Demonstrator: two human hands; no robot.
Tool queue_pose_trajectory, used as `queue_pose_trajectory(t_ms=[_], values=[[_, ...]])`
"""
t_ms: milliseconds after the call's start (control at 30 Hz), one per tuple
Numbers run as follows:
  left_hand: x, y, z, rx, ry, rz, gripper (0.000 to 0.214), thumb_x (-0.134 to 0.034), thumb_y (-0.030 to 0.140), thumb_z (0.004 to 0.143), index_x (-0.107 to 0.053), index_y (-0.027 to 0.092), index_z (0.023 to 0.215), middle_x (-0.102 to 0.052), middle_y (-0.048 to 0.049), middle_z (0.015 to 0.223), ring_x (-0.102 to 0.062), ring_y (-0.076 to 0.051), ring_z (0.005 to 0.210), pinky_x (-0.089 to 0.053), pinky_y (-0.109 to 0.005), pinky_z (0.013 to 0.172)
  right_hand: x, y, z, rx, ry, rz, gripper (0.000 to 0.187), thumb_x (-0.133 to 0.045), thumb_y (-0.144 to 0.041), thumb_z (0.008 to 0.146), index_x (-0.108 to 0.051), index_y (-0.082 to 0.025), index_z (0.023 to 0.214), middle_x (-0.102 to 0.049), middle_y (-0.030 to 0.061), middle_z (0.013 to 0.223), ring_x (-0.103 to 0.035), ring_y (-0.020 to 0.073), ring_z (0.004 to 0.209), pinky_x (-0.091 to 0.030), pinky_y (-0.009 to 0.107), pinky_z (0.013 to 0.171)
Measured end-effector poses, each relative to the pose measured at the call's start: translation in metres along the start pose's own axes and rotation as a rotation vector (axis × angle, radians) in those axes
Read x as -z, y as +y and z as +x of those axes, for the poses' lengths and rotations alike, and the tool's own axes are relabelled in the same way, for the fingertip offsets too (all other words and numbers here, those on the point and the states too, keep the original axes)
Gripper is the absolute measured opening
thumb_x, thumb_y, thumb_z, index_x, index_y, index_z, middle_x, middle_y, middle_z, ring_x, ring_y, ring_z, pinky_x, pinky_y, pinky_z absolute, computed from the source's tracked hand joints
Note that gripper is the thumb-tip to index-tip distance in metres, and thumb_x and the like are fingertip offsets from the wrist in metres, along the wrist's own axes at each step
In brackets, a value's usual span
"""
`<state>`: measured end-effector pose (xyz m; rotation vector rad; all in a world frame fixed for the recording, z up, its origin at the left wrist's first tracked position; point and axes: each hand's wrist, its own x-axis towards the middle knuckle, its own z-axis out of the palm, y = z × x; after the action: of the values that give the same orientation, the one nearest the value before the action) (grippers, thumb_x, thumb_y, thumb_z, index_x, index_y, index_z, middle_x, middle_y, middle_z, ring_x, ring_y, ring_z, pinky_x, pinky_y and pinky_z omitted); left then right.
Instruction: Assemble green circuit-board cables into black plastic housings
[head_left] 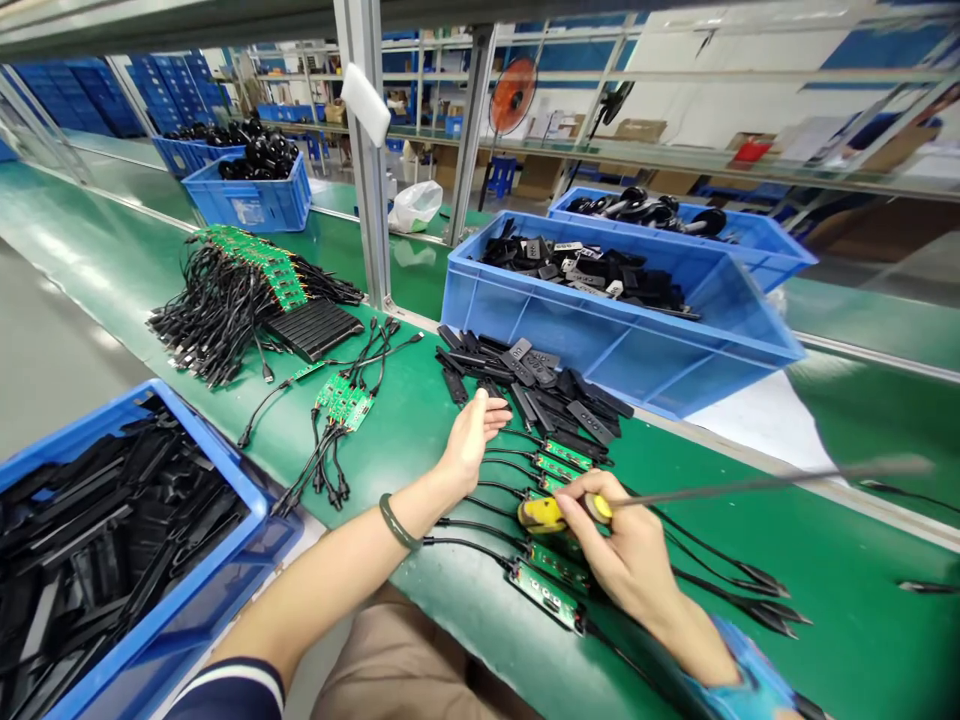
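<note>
My right hand (628,548) is wrapped round the yellow handle of a screwdriver (541,515), whose long shaft points to the right and blurs toward its tip. Below that hand lies a row of green circuit boards (546,592) in black casings, with black cables leaving both ends; the hand hides some of them. My left hand (471,436) has its fingers stretched out and holds nothing. Its fingertips are close to a pile of black plastic covers (534,378), some with button holes. Whether they touch the covers I cannot tell.
A blue bin (600,350) of black and grey covers stands behind the pile. Another blue bin (161,640) of black casings is at the lower left. Cabled boards (345,400) lie left of my hands, with a larger stack (247,260) beyond. A metal post (364,180) rises behind.
</note>
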<state>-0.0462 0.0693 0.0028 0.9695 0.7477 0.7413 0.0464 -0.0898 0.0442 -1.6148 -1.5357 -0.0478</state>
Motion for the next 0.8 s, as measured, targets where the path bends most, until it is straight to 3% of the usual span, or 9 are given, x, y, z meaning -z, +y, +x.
queue_pose_trajectory(t_ms=[133,200,300,433,533,600,667,733,800], values=[[0.0,-0.001,0.001,-0.009,-0.005,0.005,0.056,-0.043,0.065,0.088,-0.066,0.015,0.097,-0.07,-0.0115,0.1,-0.063,-0.022,0.099,-0.044,-0.035,0.093,0.001,-0.009,-0.007,0.049,0.057,0.101,0.01,-0.056,-0.013,0.088,-0.055,-0.022,0.085,-0.063,0.0008,0.071,-0.062,0.0154,0.06,-0.049,0.025,0.055],[0.001,-0.002,0.002,-0.015,-0.014,0.009,0.056,-0.045,0.065,0.088,-0.067,0.015,0.096,-0.071,-0.011,0.098,-0.063,-0.022,0.098,-0.044,-0.035,0.093,0.001,-0.014,-0.01,0.101,0.016,0.164,0.014,-0.056,-0.009,0.087,-0.054,-0.023,0.087,-0.063,0.0009,0.072,-0.062,0.0151,0.061,-0.05,0.024,0.055],[0.001,-0.002,0.003,-0.02,-0.011,0.018,0.055,-0.045,0.064,0.088,-0.067,0.015,0.095,-0.07,-0.0108,0.099,-0.063,-0.021,0.098,-0.044,-0.035,0.093,0.004,-0.02,-0.015,0.055,-0.064,0.12,0.013,-0.055,-0.011,0.088,-0.054,-0.023,0.084,-0.06,-0.0005,0.068,-0.059,0.0133,0.056,-0.048,0.022,0.052],[0.003,-0.003,0.004,-0.029,-0.023,0.04,0.054,-0.044,0.063,0.089,-0.067,0.015,0.096,-0.07,-0.0111,0.101,-0.064,-0.02,0.098,-0.045,-0.034,0.092,0.006,-0.029,-0.024,0.043,-0.022,0.205,0.016,-0.053,-0.008,0.088,-0.054,-0.023,0.092,-0.065,0.0026,0.078,-0.063,0.0152,0.068,-0.051,0.024,0.061],[0.003,-0.003,0.004,-0.059,-0.036,0.081,0.054,-0.04,0.061,0.091,-0.066,0.015,0.098,-0.07,-0.0115,0.102,-0.064,-0.02,0.097,-0.046,-0.034,0.091,-0.002,-0.032,-0.03,0.061,-0.135,0.255,0.014,-0.052,-0.01,0.089,-0.054,-0.023,0.09,-0.064,0.0011,0.074,-0.061,0.014,0.061,-0.05,0.023,0.056],[0.003,-0.003,0.004,-0.1,-0.036,0.127,0.052,-0.038,0.058,0.093,-0.066,0.015,0.098,-0.069,-0.0115,0.103,-0.064,-0.02,0.098,-0.046,-0.034,0.091,-0.002,-0.027,-0.03,-0.028,-0.164,0.221,0.01,-0.052,-0.016,0.091,-0.054,-0.023,0.084,-0.062,0.0,0.068,-0.059,0.0137,0.056,-0.048,0.024,0.052],[0.003,-0.002,0.003,-0.162,-0.047,0.186,0.047,-0.039,0.054,0.094,-0.065,0.015,0.097,-0.068,-0.0106,0.105,-0.062,-0.02,0.1,-0.046,-0.033,0.091,0.013,-0.015,-0.025,-0.187,-0.08,0.156,0.011,-0.053,-0.025,0.092,-0.055,-0.023,0.081,-0.062,0.0015,0.068,-0.059,0.0151,0.054,-0.047,0.026,0.051],[0.003,-0.001,0.001,-0.237,-0.071,0.255,0.04,-0.042,0.049,0.094,-0.065,0.016,0.096,-0.067,-0.0088,0.103,-0.061,-0.019,0.1,-0.046,-0.032,0.088,0.042,0.008,-0.02,-0.395,0.055,0.069,0.013,-0.054,-0.035,0.09,-0.056,-0.024,0.083,-0.064,0.0044,0.07,-0.059,0.0171,0.053,-0.047,0.028,0.049],[0.003,0.002,-0.002,-0.314,-0.101,0.327,0.031,-0.05,0.044,0.092,-0.065,0.017,0.094,-0.065,-0.0067,0.1,-0.059,-0.019,0.097,-0.046,-0.029,0.084,0.08,0.044,-0.019,-0.625,0.067,-0.051,0.013,-0.06,-0.035,0.085,-0.056,-0.025,0.092,-0.065,0.0063,0.072,-0.063,0.0207,0.057,-0.049,0.031,0.052]])
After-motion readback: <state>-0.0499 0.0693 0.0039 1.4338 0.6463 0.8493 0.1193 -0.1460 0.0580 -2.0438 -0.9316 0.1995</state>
